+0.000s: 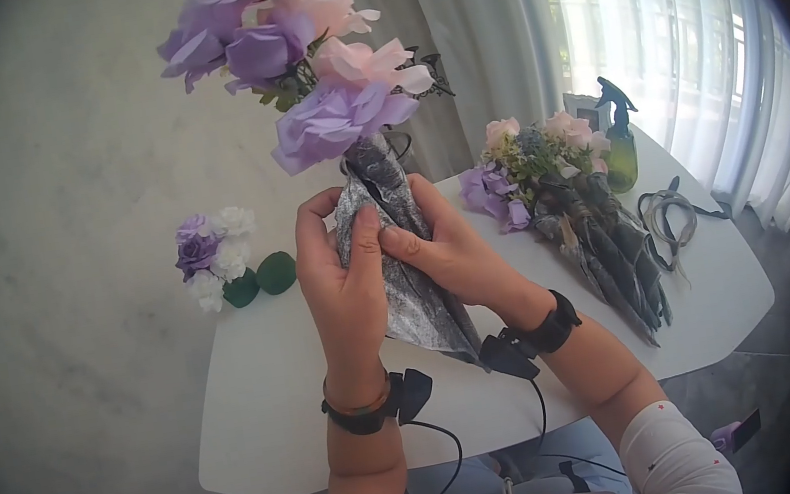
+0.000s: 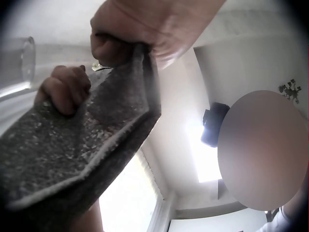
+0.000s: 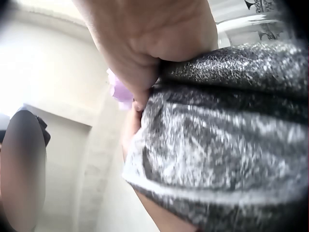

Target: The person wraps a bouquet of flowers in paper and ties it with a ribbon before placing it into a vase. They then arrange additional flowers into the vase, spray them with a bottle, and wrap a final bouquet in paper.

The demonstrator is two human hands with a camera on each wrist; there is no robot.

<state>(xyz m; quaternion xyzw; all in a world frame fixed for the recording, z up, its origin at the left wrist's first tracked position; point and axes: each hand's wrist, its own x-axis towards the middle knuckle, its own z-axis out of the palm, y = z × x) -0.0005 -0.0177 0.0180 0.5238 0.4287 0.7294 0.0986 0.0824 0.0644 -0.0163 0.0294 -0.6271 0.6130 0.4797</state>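
Both hands hold a bouquet of purple and pink artificial roses point(image 1: 342, 118) upright over the white table. Silvery grey wrapping point(image 1: 424, 309) is gathered around its stems and tapers to a point below. My left hand point(image 1: 338, 270) grips the wrapping from the left, thumb laid across its front. From the other side my right hand point(image 1: 457, 253) grips it too, its thumb tip close to the left thumb. In the left wrist view, curled fingers point(image 2: 65, 89) show at the far edge of the wrapping point(image 2: 91, 130). The right wrist view shows the hand point(image 3: 154, 38) against the crinkled, shiny wrapping point(image 3: 207, 150).
A second bouquet point(image 1: 554, 159) in grey wrapping lies on the table's right, beside a loop of grey ribbon point(image 1: 669, 219). Behind it stand a green spray bottle point(image 1: 622, 159) and a small frame point(image 1: 583, 109). Purple and white flowers point(image 1: 213, 247) and a dark green round piece point(image 1: 276, 273) are at left.
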